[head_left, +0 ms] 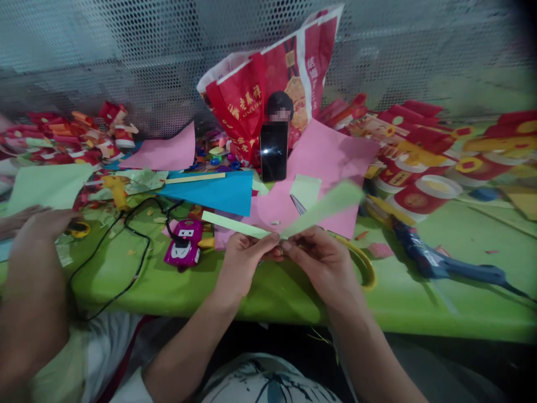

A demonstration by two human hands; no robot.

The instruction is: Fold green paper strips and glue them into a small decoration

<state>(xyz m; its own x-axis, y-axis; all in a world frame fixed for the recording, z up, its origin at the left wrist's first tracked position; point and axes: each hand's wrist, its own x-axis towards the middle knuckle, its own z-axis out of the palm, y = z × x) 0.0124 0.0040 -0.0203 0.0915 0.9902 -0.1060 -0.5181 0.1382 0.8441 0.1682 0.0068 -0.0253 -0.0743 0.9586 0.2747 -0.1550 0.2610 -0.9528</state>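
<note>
Both of my hands meet over the front part of the green table (pixel 138 288). My left hand (pixel 245 260) pinches the narrower part of a pale green paper strip (pixel 235 223), which sticks out to the left. In my right hand (pixel 325 260) is a wider, motion-blurred pale green part (pixel 327 210) rising to the right. Whether these are one bent strip or two pieces, I cannot tell, as the fingertips cover where they meet. Beneath and behind them lies pink paper (pixel 339 162) with a small pale green piece (pixel 305 189) and a slim metal tool (pixel 297 204).
A black phone (pixel 274 151) stands before a red bag (pixel 247 98). To the right are a glue gun (pixel 436 260), a yellow ring (pixel 364 263) and red paper cups (pixel 422 198). At left are a purple socket block (pixel 183 243), a black cord (pixel 145 246) and another person's arm (pixel 39 280).
</note>
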